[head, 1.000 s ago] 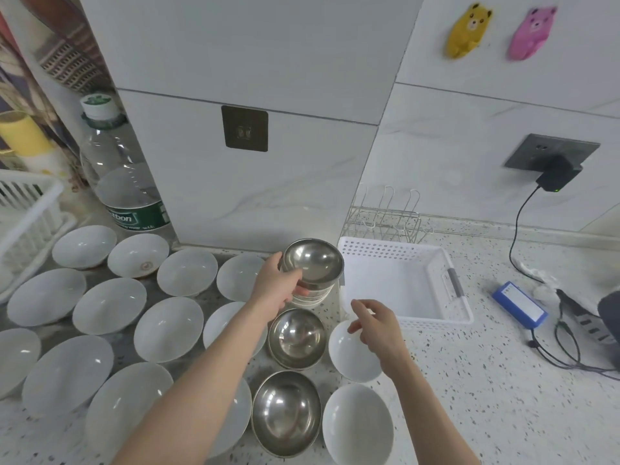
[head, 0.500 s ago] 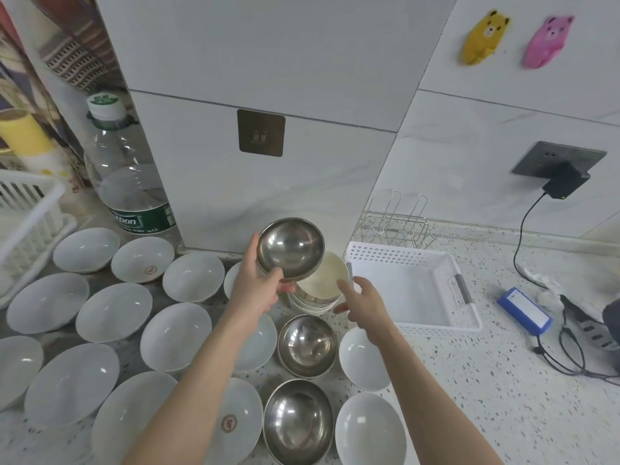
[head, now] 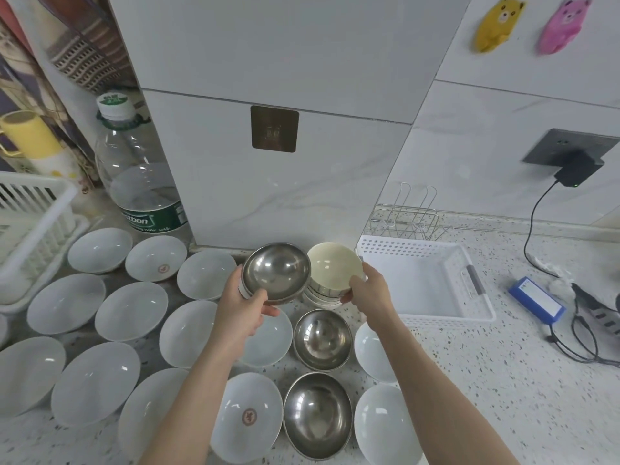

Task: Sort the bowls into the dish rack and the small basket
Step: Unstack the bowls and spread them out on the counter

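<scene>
Gripping a steel bowl (head: 276, 272) by its near rim, the left hand (head: 240, 308) holds it tilted above the worktop (head: 503, 380), thumb over the edge and fingers beneath. Just to its right, the right hand (head: 369, 292) curls round the side of a cream bowl (head: 333, 268), the top one of a short stack of bowls (head: 322, 295) resting on the worktop; the two held bowls nearly touch at their rims. Below them lie two more steel bowls (head: 322, 338) in a column, with white bowls (head: 131, 310) spread in rows to the left and a few to the right. The small basket (head: 426, 280), white and perforated, sits just right of the stack, with a wire rack (head: 407, 219) behind it against the wall. A white dish rack (head: 30, 216) stands at the far left edge, near a large water bottle (head: 141, 176). A blue box (head: 536, 298) and black cables (head: 583, 337) lie further right.
</scene>
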The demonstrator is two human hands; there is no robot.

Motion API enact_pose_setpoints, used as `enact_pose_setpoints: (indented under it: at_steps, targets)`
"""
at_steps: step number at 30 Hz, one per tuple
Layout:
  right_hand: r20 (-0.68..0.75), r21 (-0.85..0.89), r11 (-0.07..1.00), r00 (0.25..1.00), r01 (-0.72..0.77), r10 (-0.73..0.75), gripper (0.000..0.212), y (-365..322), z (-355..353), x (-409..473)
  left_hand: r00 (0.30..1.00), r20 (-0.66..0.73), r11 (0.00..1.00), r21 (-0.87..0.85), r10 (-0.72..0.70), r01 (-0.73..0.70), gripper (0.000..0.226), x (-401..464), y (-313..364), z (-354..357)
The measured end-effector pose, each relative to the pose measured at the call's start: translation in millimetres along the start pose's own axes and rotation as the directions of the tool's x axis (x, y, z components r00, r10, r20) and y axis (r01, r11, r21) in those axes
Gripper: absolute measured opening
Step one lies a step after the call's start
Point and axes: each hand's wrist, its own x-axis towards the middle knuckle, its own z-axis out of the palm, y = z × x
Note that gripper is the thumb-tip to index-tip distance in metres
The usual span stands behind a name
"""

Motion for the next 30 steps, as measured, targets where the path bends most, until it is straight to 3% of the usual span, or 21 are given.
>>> enact_pose_setpoints:
  at_steps: [7, 15, 20, 25, 30]
  targets:
    - [-0.127, 0.278, 0.960, 0.992, 0.043, -0.008, 0.048, 3.4, -35.3, -28.6, 0.999, 0.027, 0.999, 0.036, -0.018, 0.017, 0.058, -30.7, -1.1, 16.9]
    - [-0.332, 0.485, 0.873, 0.934, 0.051, 0.130, 0.051, 62.8, -120.4, -66.1, 0.963, 0.265, 0.986, 0.166, -0.047, 0.003, 0.062, -67.1, -21.2, 101.4]
    - [-0.343, 0.508, 0.861, 0.918, 0.005, 0.197, 0.058, 104.3, -173.4, -72.9, 0.928, 0.367, 0.953, 0.297, -0.065, -0.051, 0.062, -82.8, -40.1, 172.8]
    - [-0.313, 0.471, 0.881, 0.926, -0.042, 0.212, 0.054, 139.7, -217.4, -76.3, 0.938, 0.335, 0.922, 0.385, -0.094, -0.045, 0.078, -91.8, -55.4, 233.9]
    - [-0.259, 0.455, 0.889, 0.946, -0.059, 0.195, 0.051, 167.8, -246.2, -79.5, 0.954, 0.275, 0.891, 0.454, -0.118, -0.021, 0.074, -97.2, -67.7, 271.2]
